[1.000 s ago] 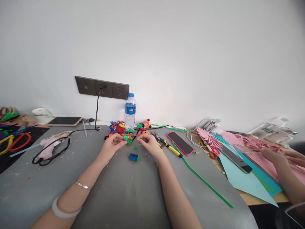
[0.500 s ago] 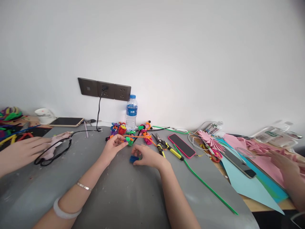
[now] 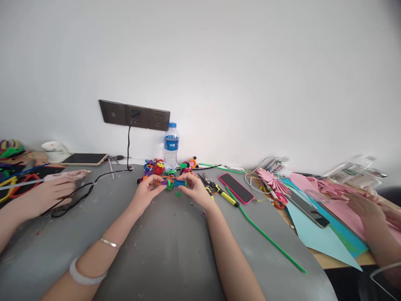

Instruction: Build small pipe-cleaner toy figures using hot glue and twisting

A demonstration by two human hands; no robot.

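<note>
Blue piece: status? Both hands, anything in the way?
Left hand pinching purple-and-green piece. Right hand holding blue piece alongside; contact between them unclear. Colourful figures close behind, green scrap in front.

One piece (image 3: 178,183) I hold is blue with a green end; my bench (image 3: 163,259) is grey, the bottle label (image 3: 171,143) blue with white characters, the pliers (image 3: 228,196) yellow and black, the long stem (image 3: 277,246) green
</note>
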